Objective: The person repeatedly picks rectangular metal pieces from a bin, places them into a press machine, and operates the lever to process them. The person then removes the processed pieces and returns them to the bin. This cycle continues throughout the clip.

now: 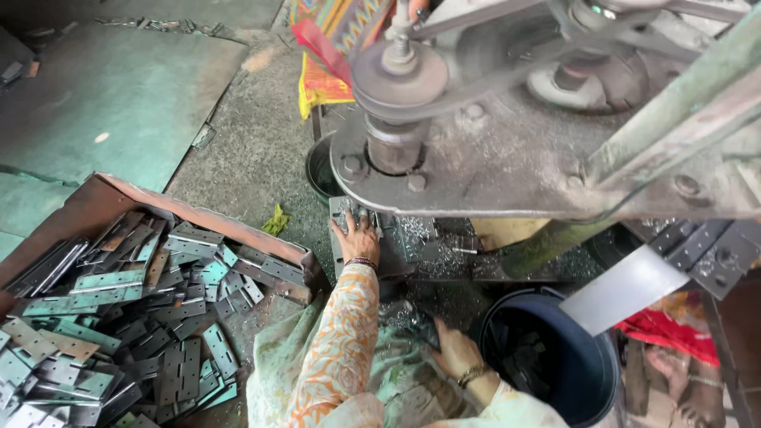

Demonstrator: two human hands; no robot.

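- The left hand (357, 235) lies flat, fingers spread apart, pressing down on a grey metal hinge plate (346, 208) on the press bed (428, 246); it grips nothing, only bears on the plate.
- The hinge plate sits just under the machine's spindle (394, 143), at about 12 o'clock from the left hand. Most of it is hidden by the fingers and the machine's overhang, so I cannot tell which way its long axis runs.
- The right hand (453, 349) is lower, at about 5 o'clock from the left hand, resting by the person's lap with fingers curled together near some dark metal pieces; whether it holds one I cannot tell.
- A dark blue bucket (590, 372) stands just beside the right hand at 3 o'clock, with dark metal parts inside.
- At 9 o'clock from the hands, a rusty brown tray (238, 230) holds a jumbled heap of grey-green hinge leaves (119, 333) lying in every direction.
- Above, a blurred pulley wheel (400, 79) and belt (507, 75) sit at 12 o'clock over the grey machine plate (507, 166).
- Metal shavings (452, 257) are scattered on the bed at 3 o'clock from the left hand.
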